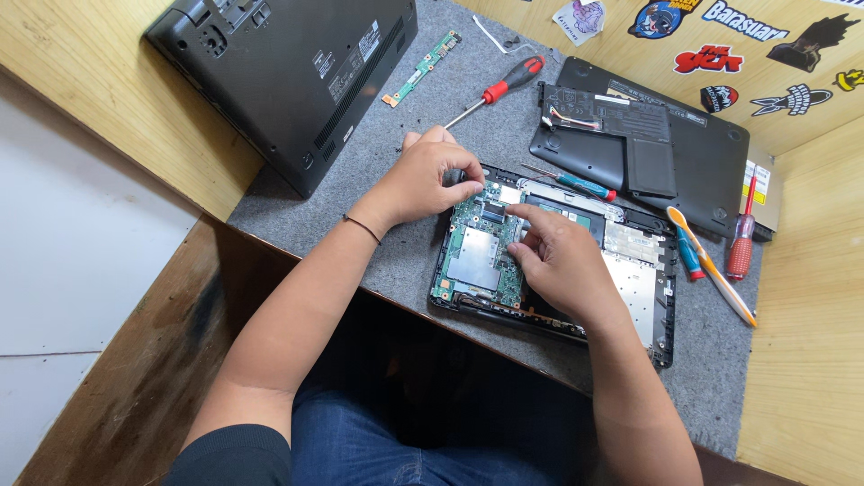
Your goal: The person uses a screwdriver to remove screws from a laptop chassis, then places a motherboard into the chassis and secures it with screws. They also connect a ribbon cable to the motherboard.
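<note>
An opened laptop base [661, 297] lies on the grey felt mat, with its green circuit board [477, 256] exposed at the left. My left hand [423, 180] rests at the board's upper left corner, fingers curled; whether it holds something small I cannot tell. My right hand [558, 261] lies over the middle of the board, its index finger pressing near a small dark connector [494, 212].
A closed black laptop [288, 72] sits at the back left. A red-handled screwdriver [504, 85], a small green board strip [423, 65], a black bottom cover [666, 148], a teal screwdriver [576, 184], a toothbrush [711, 265] and a red screwdriver [742, 243] lie around. Wooden walls enclose the mat.
</note>
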